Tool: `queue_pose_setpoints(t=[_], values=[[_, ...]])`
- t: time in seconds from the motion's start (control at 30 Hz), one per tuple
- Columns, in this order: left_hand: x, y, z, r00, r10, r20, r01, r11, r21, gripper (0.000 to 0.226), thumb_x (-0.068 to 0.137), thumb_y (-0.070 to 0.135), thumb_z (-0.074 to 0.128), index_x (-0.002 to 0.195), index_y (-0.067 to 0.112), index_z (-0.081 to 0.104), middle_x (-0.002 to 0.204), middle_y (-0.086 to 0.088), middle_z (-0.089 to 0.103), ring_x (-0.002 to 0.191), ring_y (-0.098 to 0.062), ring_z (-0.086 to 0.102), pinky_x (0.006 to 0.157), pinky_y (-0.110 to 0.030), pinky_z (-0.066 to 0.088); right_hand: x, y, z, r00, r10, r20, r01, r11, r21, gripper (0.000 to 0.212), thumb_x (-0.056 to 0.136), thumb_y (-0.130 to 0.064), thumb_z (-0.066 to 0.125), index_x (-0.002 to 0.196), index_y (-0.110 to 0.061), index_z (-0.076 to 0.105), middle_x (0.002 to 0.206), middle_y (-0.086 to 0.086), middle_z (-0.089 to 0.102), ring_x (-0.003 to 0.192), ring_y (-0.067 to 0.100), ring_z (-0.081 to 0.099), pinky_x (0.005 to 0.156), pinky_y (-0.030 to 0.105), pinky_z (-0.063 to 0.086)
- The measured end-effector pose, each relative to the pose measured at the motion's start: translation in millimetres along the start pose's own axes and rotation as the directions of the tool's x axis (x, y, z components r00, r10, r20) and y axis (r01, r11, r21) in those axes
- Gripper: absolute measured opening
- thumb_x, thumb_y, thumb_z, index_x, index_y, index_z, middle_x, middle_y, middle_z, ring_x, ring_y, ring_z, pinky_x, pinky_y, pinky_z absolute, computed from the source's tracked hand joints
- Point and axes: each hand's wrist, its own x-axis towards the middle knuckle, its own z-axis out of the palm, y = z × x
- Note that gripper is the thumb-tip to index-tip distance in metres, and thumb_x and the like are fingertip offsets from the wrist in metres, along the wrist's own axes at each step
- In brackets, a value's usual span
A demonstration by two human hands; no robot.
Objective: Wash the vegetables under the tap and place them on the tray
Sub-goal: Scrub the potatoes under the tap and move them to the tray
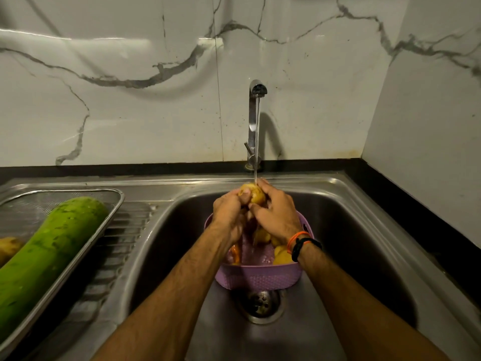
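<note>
A yellow-brown potato (253, 193) is under the running stream from the steel tap (254, 118). My left hand (230, 216) grips its left side and my right hand (276, 212) curls round its right side. Below my hands a purple plastic basket (257, 277) stands in the sink (346, 230), holding more potatoes (282, 255) and something orange (235, 252), partly hidden by my wrists. On the drainboard to the left lies a steel mesh tray (112, 212) with a long green bottle gourd (46, 259) and a potato (9, 248) at the frame's edge.
The sink drain (260, 304) is open just in front of the basket. A black counter edge (406, 204) runs along the back and right, with a marble wall behind. The ribbed drainboard (122, 246) lies between tray and basin.
</note>
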Motion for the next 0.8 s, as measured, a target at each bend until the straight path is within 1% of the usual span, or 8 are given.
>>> queue_pose_setpoints(t=[0.1, 0.17, 0.27, 0.37, 0.47, 0.63, 0.73, 0.8], values=[[2.2, 0.1, -2.9, 0.999, -0.025, 0.032, 0.026, 0.999, -0.019, 0.014, 0.093, -0.005, 0.056, 0.1, 0.0, 0.067, 0.093, -0.02, 0.07, 0.085, -0.028, 0.07, 0.062, -0.036, 0.062, 0.2, -0.8, -1.2, 0.999, -0.015, 0.036, 0.016, 1.0, -0.025, 0.075, 0.087, -0.002, 0.064, 0.152, -0.016, 0.031, 0.16, 0.0, 0.026, 0.146, 0.016, 0.025, 0.105, 0.009, 0.021], [3.4, 1.5, -4.7, 0.995, -0.046, 0.09, 0.049, 0.998, -0.036, 0.022, 0.092, -0.008, 0.054, 0.106, 0.001, 0.067, 0.099, -0.02, 0.069, 0.092, -0.029, 0.068, 0.074, -0.041, 0.062, -0.6, -0.9, 0.2, 0.997, -0.035, 0.069, 0.038, 0.998, -0.053, 0.077, 0.086, 0.001, 0.062, 0.153, -0.015, 0.028, 0.162, 0.002, 0.02, 0.147, 0.017, 0.024, 0.099, 0.001, 0.019], [3.4, 2.9, -7.1, 0.991, -0.048, 0.124, 0.053, 0.998, -0.039, 0.029, 0.091, -0.009, 0.053, 0.113, 0.004, 0.068, 0.103, -0.018, 0.069, 0.095, -0.027, 0.067, 0.084, -0.04, 0.059, 0.1, -0.5, 2.2, 0.995, -0.048, 0.09, 0.056, 0.995, -0.087, 0.078, 0.087, 0.002, 0.062, 0.154, -0.016, 0.026, 0.163, 0.003, 0.017, 0.147, 0.019, 0.023, 0.106, 0.01, 0.017], [3.7, 2.1, -3.4, 0.996, -0.027, 0.089, 0.038, 0.991, -0.126, 0.038, 0.089, -0.012, 0.053, 0.124, 0.001, 0.064, 0.111, -0.021, 0.069, 0.106, -0.031, 0.066, 0.074, -0.037, 0.062, -1.0, -0.5, 6.3, 0.997, -0.068, 0.039, 0.072, 0.991, -0.114, 0.072, 0.09, -0.002, 0.061, 0.153, -0.017, 0.03, 0.161, 0.003, 0.025, 0.147, 0.02, 0.024, 0.11, 0.016, 0.016], [2.2, 1.5, -0.6, 0.996, -0.038, 0.075, 0.05, 0.985, -0.163, 0.037, 0.089, -0.011, 0.054, 0.122, -0.001, 0.064, 0.109, -0.022, 0.068, 0.103, -0.032, 0.065, 0.066, -0.035, 0.062, -1.1, -1.5, 7.5, 0.996, -0.082, -0.018, 0.079, 0.988, -0.134, 0.068, 0.09, -0.006, 0.063, 0.151, -0.016, 0.035, 0.158, 0.003, 0.033, 0.146, 0.018, 0.027, 0.109, 0.016, 0.016], [3.0, 1.2, -2.0, 0.996, -0.021, 0.088, 0.026, 0.998, -0.054, 0.036, 0.089, -0.011, 0.053, 0.119, 0.002, 0.066, 0.107, -0.019, 0.069, 0.102, -0.03, 0.066, 0.077, -0.04, 0.06, -0.7, -2.2, 1.1, 0.994, -0.093, 0.061, 0.102, 0.982, -0.16, 0.076, 0.088, -0.004, 0.062, 0.154, -0.014, 0.026, 0.161, 0.005, 0.025, 0.148, 0.018, 0.022, 0.109, 0.013, 0.012], [0.9, 1.0, 1.0, 0.999, -0.026, 0.024, 0.029, 0.987, -0.158, 0.032, 0.087, -0.012, 0.054, 0.114, -0.001, 0.067, 0.102, -0.021, 0.07, 0.094, -0.03, 0.068, 0.062, -0.037, 0.061, -3.8, -3.8, 3.2, 0.992, -0.123, -0.022, 0.117, 0.976, -0.181, 0.065, 0.089, -0.007, 0.063, 0.149, -0.014, 0.039, 0.156, 0.004, 0.037, 0.144, 0.018, 0.032, 0.107, 0.011, 0.013], [0.8, 0.3, 0.6, 0.998, -0.035, 0.045, 0.041, 0.988, -0.147, 0.03, 0.089, -0.01, 0.055, 0.114, 0.0, 0.067, 0.101, -0.02, 0.07, 0.092, -0.028, 0.068, 0.057, -0.032, 0.059, -3.4, -5.0, 3.3, 0.993, -0.119, -0.01, 0.115, 0.973, -0.2, 0.068, 0.089, -0.007, 0.062, 0.151, -0.014, 0.036, 0.157, 0.005, 0.034, 0.145, 0.018, 0.029, 0.106, 0.01, 0.011]])
